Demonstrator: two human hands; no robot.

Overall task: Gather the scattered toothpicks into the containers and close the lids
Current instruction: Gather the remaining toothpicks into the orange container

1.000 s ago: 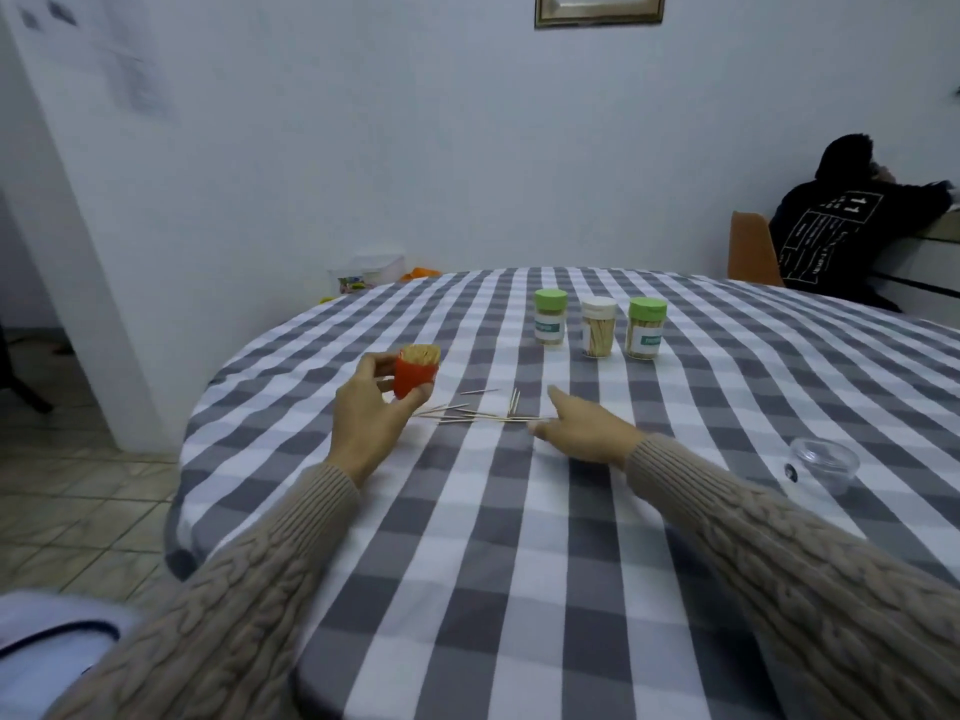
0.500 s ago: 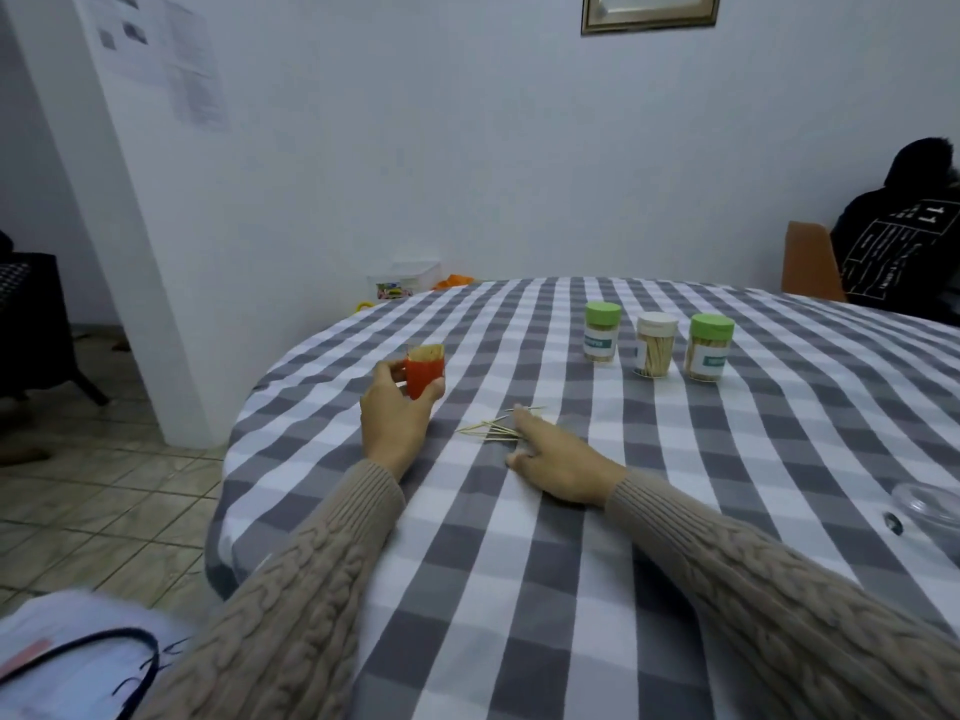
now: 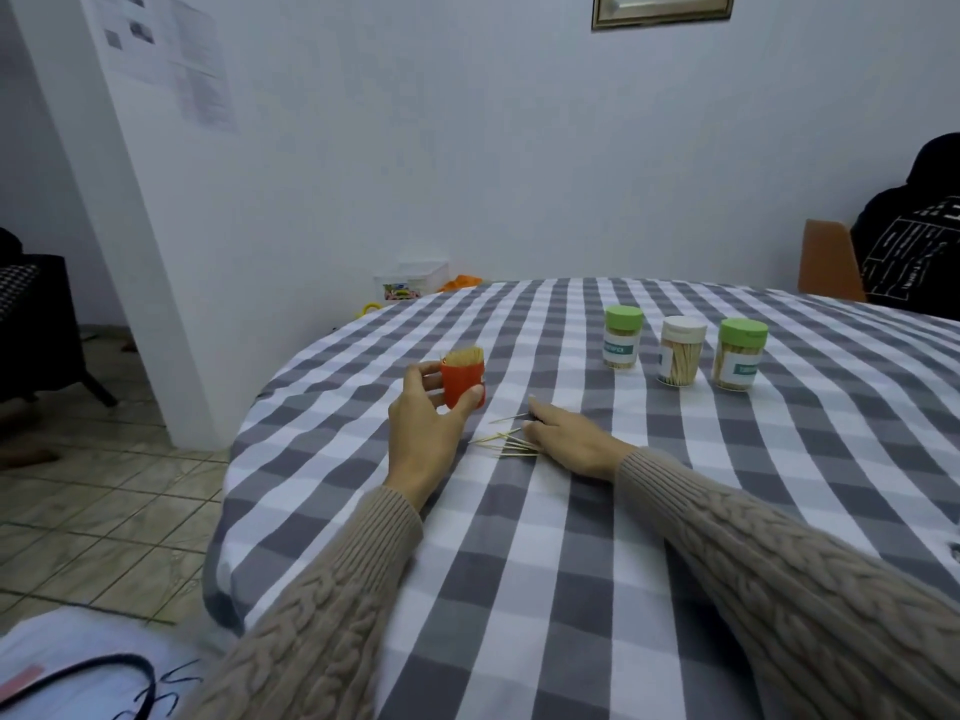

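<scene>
The left hand (image 3: 426, 433) is gripping the orange container (image 3: 464, 380); the right hand (image 3: 566, 439), fingers flat, is pressing the loose toothpicks (image 3: 506, 443) on the worktop (image 3: 519, 563) — best raking them parallel before pinching

Legible text: none confirmed. Left green-lidded jar (image 3: 622, 337) carries a white label with a teal band; lettering too blurred to read. Right green-lidded jar (image 3: 740, 354) has a like label, also unreadable. White-lidded jar (image 3: 680, 358) shows only a label edge. Papers on the pillar (image 3: 171, 54): print too small. Dark garment (image 3: 914, 257), white pattern, no readable characters.
</scene>
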